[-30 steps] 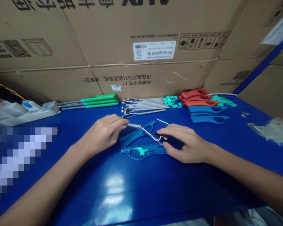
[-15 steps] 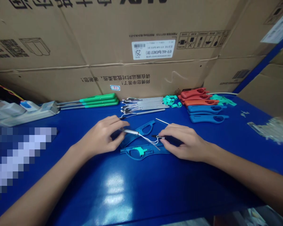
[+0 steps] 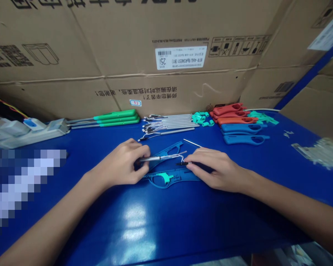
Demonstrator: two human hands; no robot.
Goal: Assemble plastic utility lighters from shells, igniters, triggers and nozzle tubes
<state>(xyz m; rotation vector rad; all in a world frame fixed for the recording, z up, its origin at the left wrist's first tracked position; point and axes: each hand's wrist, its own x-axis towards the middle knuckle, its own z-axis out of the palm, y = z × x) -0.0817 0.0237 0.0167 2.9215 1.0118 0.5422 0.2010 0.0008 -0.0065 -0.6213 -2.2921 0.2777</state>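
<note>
My left hand [image 3: 129,162] pinches a silver metal tube [image 3: 152,159], whose white wires run to the right. Between the fingertips of my right hand [image 3: 216,166] is a small black part [image 3: 186,163] at the wires' end. Below them lies an open blue handle half [image 3: 159,183] with a teal piece [image 3: 165,177] in it. A second blue handle half [image 3: 173,148] lies just behind, partly hidden by my left hand and the tube. A thin rod [image 3: 192,143] sticks out beyond my right hand.
Along the cardboard [image 3: 138,85] lie green-handled lighters [image 3: 116,118], several wired tubes [image 3: 174,120], teal clips [image 3: 201,118], red and orange handles [image 3: 230,111], and blue handles [image 3: 244,139]. A power strip [image 3: 55,129] sits left; clear parts [image 3: 322,153] lie right.
The silver tube has turned closer to level, and its wires have swung up and away from the lower blue half. The black part now points left beneath the wires.
</note>
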